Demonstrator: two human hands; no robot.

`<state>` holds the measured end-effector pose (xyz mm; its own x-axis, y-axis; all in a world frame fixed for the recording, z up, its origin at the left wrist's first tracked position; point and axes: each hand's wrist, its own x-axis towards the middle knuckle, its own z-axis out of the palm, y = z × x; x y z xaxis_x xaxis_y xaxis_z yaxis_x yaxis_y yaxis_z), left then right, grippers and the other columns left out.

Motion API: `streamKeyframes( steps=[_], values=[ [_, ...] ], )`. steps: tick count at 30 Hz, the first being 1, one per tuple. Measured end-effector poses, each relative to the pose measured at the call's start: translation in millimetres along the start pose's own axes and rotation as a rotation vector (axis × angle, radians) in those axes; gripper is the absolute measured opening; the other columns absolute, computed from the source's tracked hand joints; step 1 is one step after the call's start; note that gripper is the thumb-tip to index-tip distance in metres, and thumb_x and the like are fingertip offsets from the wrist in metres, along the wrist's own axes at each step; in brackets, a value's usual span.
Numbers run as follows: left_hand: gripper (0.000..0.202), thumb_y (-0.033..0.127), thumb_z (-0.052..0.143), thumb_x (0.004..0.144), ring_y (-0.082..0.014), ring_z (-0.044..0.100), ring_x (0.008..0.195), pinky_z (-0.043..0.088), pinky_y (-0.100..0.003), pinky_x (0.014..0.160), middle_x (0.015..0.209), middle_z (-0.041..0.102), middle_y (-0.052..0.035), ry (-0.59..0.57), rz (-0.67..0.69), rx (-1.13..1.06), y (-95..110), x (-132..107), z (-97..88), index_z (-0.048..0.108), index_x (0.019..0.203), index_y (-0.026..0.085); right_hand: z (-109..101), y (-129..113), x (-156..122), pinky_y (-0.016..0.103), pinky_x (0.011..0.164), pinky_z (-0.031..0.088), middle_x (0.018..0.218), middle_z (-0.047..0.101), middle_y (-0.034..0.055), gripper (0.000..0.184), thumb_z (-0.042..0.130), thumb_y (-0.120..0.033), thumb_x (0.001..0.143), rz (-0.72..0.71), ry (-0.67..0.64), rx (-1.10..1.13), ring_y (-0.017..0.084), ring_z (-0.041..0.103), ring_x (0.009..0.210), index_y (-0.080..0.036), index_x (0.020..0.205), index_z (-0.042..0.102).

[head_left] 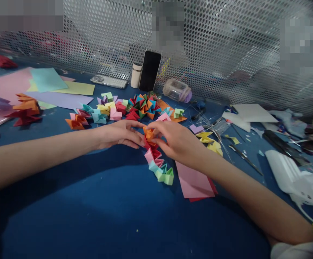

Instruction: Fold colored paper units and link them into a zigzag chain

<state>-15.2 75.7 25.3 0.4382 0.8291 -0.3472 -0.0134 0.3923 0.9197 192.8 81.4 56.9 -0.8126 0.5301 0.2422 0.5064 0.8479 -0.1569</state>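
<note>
A short chain of folded paper pieces (153,155) runs from orange and red at the top through pink and light blue to green at the bottom. My right hand (180,140) is closed in a pinch on the orange piece (149,134) at its upper end. From the other side, my left hand (118,133) has its fingertips on the orange and red end, partly wrapped round it. Behind both hands lie many folded pieces (116,112) in mixed colours. Near my right wrist are yellow folded pieces (205,136).
Pink paper sheets (195,181) lie under my right forearm. Coloured sheets (50,81) spread at left. A phone (149,70) leans by a white cylinder (136,75) and a clear jar (176,90). Scissors (245,158) and a white glue gun (288,176) lie at right.
</note>
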Motion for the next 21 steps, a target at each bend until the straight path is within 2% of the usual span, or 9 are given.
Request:
streamKeyframes(
  steps=[4, 9, 14, 18, 21],
  values=[
    [0.057, 0.0, 0.078, 0.058, -0.0128, 0.07, 0.073, 0.055, -0.026, 0.075, 0.08, 0.071, -0.0012, 0.07, 0.072, -0.005, -6, 5, 1.5, 0.058, 0.109, 0.016, 5, 8, 0, 0.03, 0.077, 0.046, 0.101, 0.067, 0.0069, 0.034, 0.052, -0.008, 0.084, 0.092, 0.064, 0.164, 0.02, 0.064, 0.093, -0.017, 0.117, 0.05],
    [0.065, 0.009, 0.083, 0.059, -0.0168, 0.071, 0.072, 0.055, -0.03, 0.074, 0.077, 0.073, -0.0031, 0.092, 0.163, 0.002, -16, 7, 4.1, 0.053, 0.116, 0.015, 9, 11, 1, 0.028, 0.074, 0.046, 0.091, 0.069, 0.0022, 0.032, 0.054, -0.007, 0.082, 0.178, 0.152, 0.276, 0.016, 0.066, 0.085, -0.019, 0.111, 0.052],
    [0.071, 0.017, 0.082, 0.064, -0.017, 0.071, 0.068, 0.053, -0.025, 0.064, 0.074, 0.074, -0.0035, 0.1, 0.208, 0.086, -15, 5, 4.2, 0.048, 0.127, 0.015, 5, 13, 1, 0.029, 0.075, 0.046, 0.09, 0.07, 0.0032, 0.031, 0.053, -0.011, 0.084, 0.124, 0.093, 0.266, 0.018, 0.065, 0.087, -0.018, 0.114, 0.051],
    [0.077, 0.019, 0.081, 0.066, -0.0166, 0.071, 0.069, 0.053, -0.024, 0.063, 0.075, 0.075, -0.0033, 0.084, 0.25, 0.133, -15, 6, 1.2, 0.043, 0.133, 0.016, -2, 16, 0, 0.029, 0.077, 0.045, 0.094, 0.069, 0.0045, 0.033, 0.052, -0.009, 0.084, 0.1, 0.029, 0.215, 0.018, 0.064, 0.089, -0.017, 0.116, 0.051],
    [0.073, 0.021, 0.08, 0.067, -0.0172, 0.071, 0.072, 0.053, -0.023, 0.063, 0.076, 0.075, -0.0024, 0.083, 0.274, 0.147, -16, 8, -0.7, 0.046, 0.131, 0.017, -4, 16, 0, 0.029, 0.077, 0.045, 0.095, 0.068, 0.0043, 0.031, 0.052, -0.009, 0.084, 0.093, 0.027, 0.204, 0.018, 0.064, 0.089, -0.018, 0.114, 0.051]
  ],
)
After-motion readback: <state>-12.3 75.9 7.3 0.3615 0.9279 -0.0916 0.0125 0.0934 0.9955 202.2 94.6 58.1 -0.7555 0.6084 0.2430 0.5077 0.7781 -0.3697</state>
